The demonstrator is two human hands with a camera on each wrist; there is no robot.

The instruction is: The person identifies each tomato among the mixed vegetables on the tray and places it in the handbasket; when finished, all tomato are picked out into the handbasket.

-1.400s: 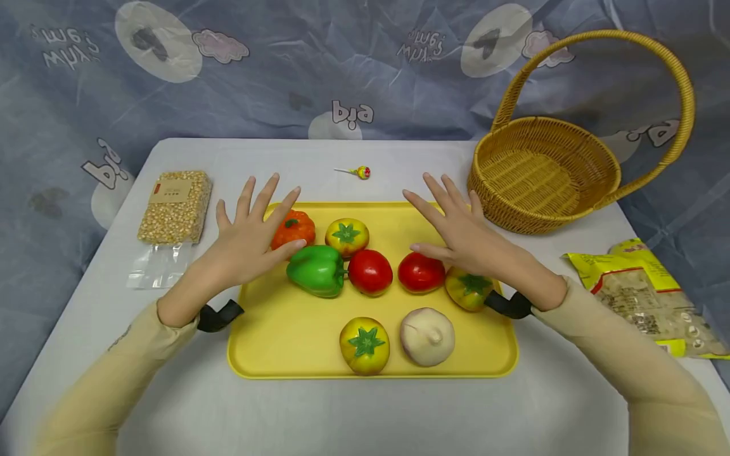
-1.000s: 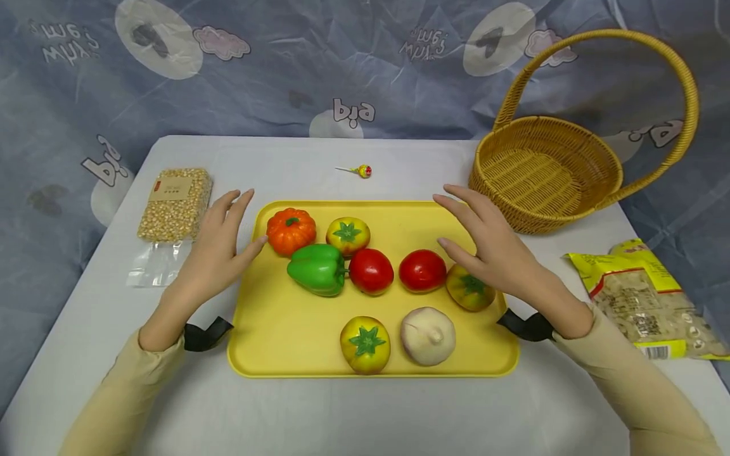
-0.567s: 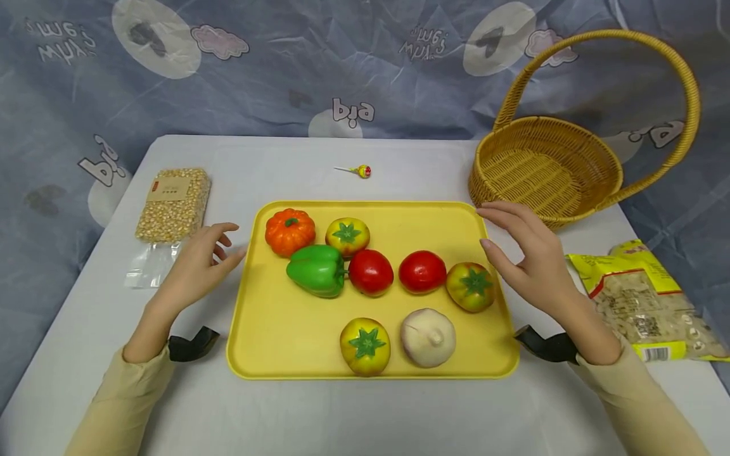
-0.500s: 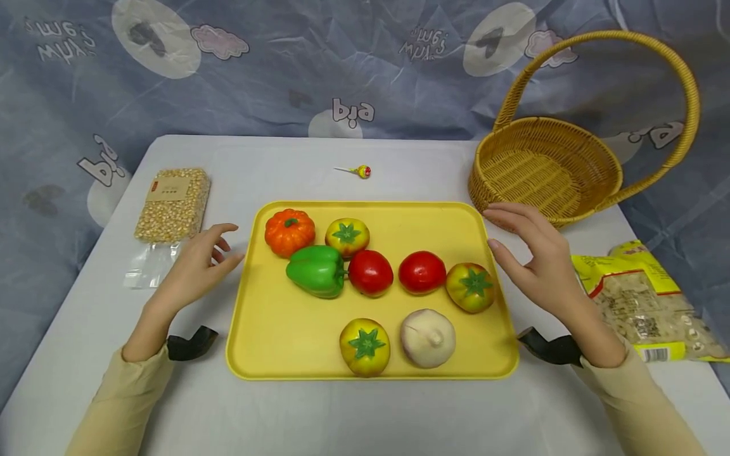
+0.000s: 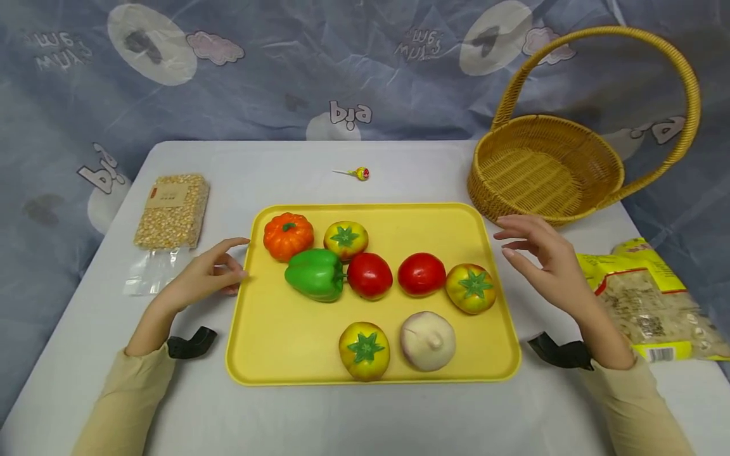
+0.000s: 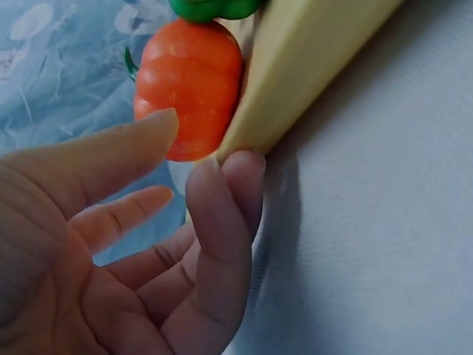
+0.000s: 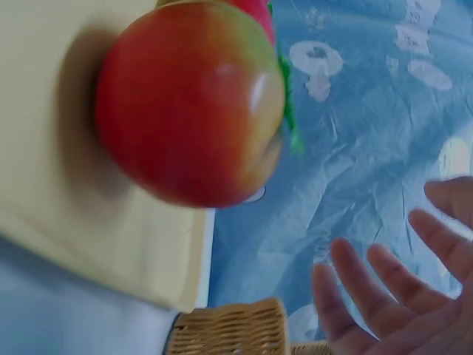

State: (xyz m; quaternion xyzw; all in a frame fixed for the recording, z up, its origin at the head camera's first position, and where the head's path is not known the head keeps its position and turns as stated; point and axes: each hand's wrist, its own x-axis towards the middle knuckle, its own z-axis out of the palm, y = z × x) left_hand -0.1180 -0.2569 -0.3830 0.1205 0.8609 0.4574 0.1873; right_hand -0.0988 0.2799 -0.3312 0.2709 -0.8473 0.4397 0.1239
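A yellow tray [image 5: 285, 335] lies between the two hands. It holds an orange pumpkin [image 5: 288, 237], a green bell pepper [image 5: 315, 275], two smooth red fruits [image 5: 369, 276], three yellow-red tomatoes [image 5: 471, 289] with green star-shaped leaves, and a garlic bulb [image 5: 428, 341]. My left hand [image 5: 202, 275] is at the tray's left rim; in the left wrist view its bent fingertips meet the rim near the pumpkin [image 6: 188, 81], with the thumb apart. My right hand [image 5: 550, 266] hovers off the tray's right rim with loosely bent fingers, holding nothing. In the right wrist view a tomato [image 7: 192, 103] appears large, away from the fingers.
A wicker basket [image 5: 485, 183] with a tall handle stands at the back right, behind the right hand. Beyond the right forearm lies a yellow bag [image 5: 644, 304]. A pack of corn kernels [image 5: 171, 212] sits at the left, and a lollipop [image 5: 361, 173] lies behind the tray.
Both hands, spread over the tray earlier, have drawn apart to its two sides. Lately the left hand has edged right to the rim, while the right has shifted slightly further right.
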